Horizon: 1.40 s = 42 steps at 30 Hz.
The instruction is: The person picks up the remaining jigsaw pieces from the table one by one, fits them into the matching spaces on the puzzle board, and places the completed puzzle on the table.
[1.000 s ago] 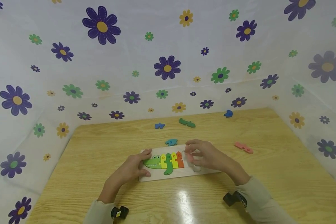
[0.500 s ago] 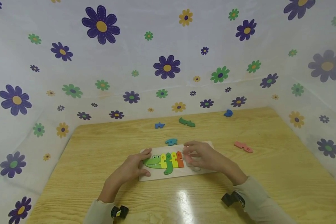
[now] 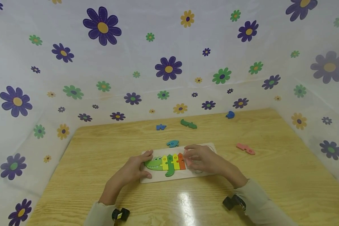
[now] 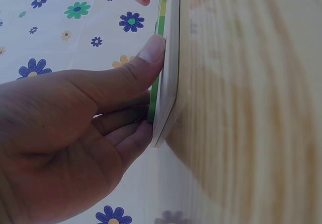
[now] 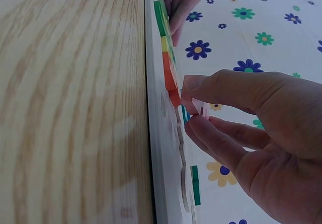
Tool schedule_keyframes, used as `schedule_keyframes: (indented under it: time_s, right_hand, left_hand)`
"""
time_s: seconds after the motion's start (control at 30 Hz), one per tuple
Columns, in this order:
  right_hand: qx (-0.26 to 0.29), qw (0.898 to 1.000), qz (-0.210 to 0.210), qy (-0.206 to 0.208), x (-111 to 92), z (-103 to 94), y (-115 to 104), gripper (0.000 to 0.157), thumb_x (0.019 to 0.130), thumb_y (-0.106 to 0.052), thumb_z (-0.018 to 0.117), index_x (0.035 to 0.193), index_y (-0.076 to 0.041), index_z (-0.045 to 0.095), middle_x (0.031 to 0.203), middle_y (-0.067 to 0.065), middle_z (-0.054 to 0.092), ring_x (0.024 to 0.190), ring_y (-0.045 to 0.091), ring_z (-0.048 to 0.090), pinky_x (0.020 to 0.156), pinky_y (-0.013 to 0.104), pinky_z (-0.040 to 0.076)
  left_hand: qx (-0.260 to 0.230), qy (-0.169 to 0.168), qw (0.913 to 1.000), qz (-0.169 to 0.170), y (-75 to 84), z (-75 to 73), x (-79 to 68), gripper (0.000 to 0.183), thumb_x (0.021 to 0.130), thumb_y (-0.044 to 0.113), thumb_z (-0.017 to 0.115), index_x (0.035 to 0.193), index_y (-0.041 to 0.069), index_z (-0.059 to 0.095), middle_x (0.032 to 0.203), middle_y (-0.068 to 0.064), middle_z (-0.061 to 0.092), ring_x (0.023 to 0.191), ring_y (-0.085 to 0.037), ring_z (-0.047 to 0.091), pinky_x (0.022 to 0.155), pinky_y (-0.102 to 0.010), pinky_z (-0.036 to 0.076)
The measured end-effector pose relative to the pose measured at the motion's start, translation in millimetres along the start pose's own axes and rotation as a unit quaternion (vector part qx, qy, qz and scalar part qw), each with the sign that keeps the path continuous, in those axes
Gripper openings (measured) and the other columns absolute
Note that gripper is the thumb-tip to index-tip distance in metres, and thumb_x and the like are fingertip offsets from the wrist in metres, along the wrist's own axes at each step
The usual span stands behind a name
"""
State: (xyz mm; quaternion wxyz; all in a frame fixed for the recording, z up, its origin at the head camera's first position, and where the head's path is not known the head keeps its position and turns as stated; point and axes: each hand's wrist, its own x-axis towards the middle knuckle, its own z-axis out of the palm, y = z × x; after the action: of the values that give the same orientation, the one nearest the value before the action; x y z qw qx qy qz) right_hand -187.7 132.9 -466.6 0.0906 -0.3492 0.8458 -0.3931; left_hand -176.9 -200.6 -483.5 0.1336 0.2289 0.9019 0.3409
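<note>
A pale wooden puzzle board lies on the table, with a green crocodile head and several yellow, green and orange pieces in its left half. My left hand rests on the board's left end around the head, thumb near the front edge and fingers toward the back, as the left wrist view also shows. Between thumb and fingers my right hand pinches a pink puzzle piece, tilted, just above the board beside the orange piece. The fingers partly hide the pink piece.
Behind the board lie a light blue piece, a blue piece, a dark green piece and another blue piece. A second pink piece is to the right. A flowered cloth encloses the table.
My right hand has shifted slightly left and toward the front with the pink puzzle piece, closer to the orange piece. The left hand and the board have stayed put.
</note>
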Motion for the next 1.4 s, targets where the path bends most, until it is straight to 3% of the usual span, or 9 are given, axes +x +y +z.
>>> schedule_keyframes:
  time_s: [0.43, 0.77, 1.4]
  right_hand:
    - [-0.008, 1.0, -0.001, -0.009, 2.2, 5.0, 3.3, 0.029, 0.093, 0.003, 0.073, 0.122, 0.003, 0.073, 0.14, 0.025, 0.059, 0.133, 0.04, 0.055, 0.096, 0.035, 0.058]
    - [-0.054, 0.998, -0.041, 0.008, 4.4, 8.4, 5.5, 0.029, 0.088, 0.004, 0.076, 0.117, 0.002, 0.076, 0.125, 0.018, 0.071, 0.132, 0.04, 0.056, 0.096, 0.039, 0.058]
    - [-0.103, 0.995, -0.002, 0.001, 6.1, 12.5, 2.3, 0.025, 0.088, -0.005, 0.08, 0.113, -0.004, 0.078, 0.131, 0.019, 0.068, 0.131, 0.036, 0.058, 0.101, 0.048, 0.055]
  left_hand:
    - [0.005, 0.001, 1.0, 0.005, -1.8, 0.8, 0.0, 0.08, 0.079, 0.012, 0.086, 0.147, -0.007, 0.049, 0.162, -0.013, 0.036, 0.152, -0.031, 0.029, 0.121, -0.046, 0.028]
    - [0.008, 0.0, 1.0, 0.005, -1.3, 0.2, -0.1, 0.079, 0.081, 0.012, 0.086, 0.147, -0.006, 0.049, 0.162, -0.014, 0.037, 0.152, -0.031, 0.029, 0.121, -0.046, 0.028]
    - [0.007, 0.003, 0.9998, 0.017, 0.5, -0.1, -1.2, 0.076, 0.082, 0.013, 0.085, 0.146, -0.009, 0.05, 0.161, -0.017, 0.037, 0.151, -0.034, 0.03, 0.12, -0.049, 0.028]
